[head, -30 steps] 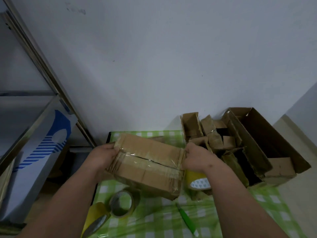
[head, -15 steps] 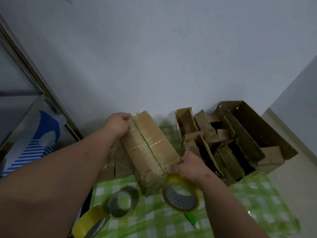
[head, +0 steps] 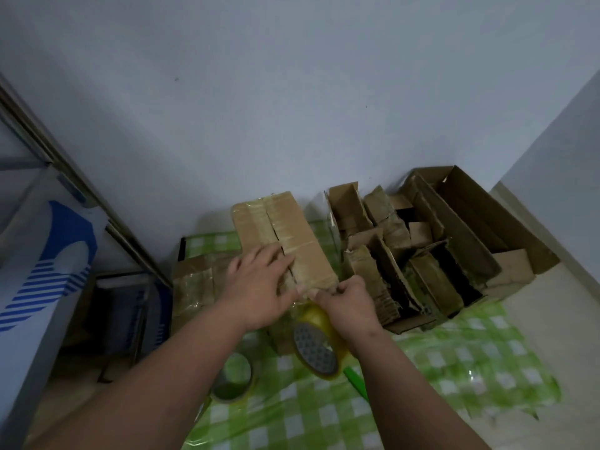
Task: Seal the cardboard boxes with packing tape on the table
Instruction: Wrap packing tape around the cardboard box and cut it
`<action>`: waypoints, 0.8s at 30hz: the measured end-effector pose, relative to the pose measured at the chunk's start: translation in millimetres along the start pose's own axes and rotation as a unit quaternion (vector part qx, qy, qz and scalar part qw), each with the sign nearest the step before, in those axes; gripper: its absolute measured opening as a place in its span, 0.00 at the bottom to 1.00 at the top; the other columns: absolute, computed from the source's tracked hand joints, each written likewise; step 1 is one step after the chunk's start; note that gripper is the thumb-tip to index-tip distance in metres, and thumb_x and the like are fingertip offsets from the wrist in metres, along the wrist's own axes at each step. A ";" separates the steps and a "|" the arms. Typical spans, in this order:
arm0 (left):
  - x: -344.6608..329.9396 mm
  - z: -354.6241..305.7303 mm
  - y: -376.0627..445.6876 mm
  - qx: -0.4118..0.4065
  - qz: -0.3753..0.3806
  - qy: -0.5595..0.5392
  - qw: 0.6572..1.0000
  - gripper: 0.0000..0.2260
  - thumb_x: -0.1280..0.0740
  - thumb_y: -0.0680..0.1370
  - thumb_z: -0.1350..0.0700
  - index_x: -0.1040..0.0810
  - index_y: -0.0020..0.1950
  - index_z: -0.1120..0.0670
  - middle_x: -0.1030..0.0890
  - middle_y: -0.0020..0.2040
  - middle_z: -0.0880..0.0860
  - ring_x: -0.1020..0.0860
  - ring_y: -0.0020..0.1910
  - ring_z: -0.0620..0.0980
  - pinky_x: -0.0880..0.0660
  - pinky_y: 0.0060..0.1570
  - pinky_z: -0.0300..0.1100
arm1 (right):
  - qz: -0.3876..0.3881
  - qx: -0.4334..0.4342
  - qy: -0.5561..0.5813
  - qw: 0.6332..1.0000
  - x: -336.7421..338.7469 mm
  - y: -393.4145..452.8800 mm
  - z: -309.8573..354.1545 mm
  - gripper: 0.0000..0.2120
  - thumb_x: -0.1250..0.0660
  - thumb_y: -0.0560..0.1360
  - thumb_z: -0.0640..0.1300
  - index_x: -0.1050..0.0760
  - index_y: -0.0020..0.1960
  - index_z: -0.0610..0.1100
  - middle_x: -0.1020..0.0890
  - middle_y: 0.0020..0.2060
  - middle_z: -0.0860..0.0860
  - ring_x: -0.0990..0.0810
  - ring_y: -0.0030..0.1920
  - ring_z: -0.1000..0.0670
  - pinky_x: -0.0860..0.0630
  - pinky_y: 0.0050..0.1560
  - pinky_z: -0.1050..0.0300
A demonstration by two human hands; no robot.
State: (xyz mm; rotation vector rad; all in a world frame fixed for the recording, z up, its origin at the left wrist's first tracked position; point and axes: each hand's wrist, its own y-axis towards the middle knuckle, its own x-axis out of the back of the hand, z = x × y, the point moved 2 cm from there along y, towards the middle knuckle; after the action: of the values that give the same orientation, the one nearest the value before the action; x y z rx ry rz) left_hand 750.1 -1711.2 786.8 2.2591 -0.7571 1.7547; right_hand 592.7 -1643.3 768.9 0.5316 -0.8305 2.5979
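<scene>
Nearest the camera on the green-checked desk (head: 438, 358) lies a spare roll of tape (head: 232, 378), flat and untouched, with a green pen-like tool (head: 355, 381) poking out just to its right — what it is exactly I cannot tell. Above them the yellow tape roll (head: 316, 342) hangs under the right hand (head: 349, 303), whose fingers are curled in a pinch at the near end of the cardboard box (head: 285, 235); they seem to hold the free end of the tape against the box edge, though the strip itself is too clear to trace. The left hand (head: 259, 287) lies flat with straight fingers on the box top by the centre seam, pressing down. The box sits on the desk with its far end toward the wall, brown, glossy with strips of clear tape already across it, the seam between its 2 flaps still showing as a dark slit. It looks light and fairly stiff, but the flaps will likely give under pressure, so a flat palm beside the seam is the sound place to steady it; the taped faces will probably be slick. Left of it lies another taped box (head: 194, 280). Farther right, a large open carton (head: 506, 216) is crammed with torn, flattened cardboard pieces (head: 383, 254).
</scene>
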 end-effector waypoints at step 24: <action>-23.8 17.0 -0.8 -0.029 0.021 0.069 0.997 0.38 0.35 0.74 0.38 0.48 0.80 0.45 0.52 0.79 0.48 0.57 0.78 0.51 0.62 0.76 0.57 | 0.157 -0.003 0.185 0.970 -33.6 -10.2 -45.0 0.28 0.27 0.73 0.36 0.37 0.65 0.53 0.19 0.51 0.56 0.20 0.56 0.53 0.25 0.52 0.58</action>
State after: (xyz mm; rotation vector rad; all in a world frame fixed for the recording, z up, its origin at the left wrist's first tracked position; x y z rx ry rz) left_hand 760.8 -1711.3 759.5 2.0750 -0.8229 1.8587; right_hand 615.5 -1615.5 724.5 -0.1036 -0.8476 2.8443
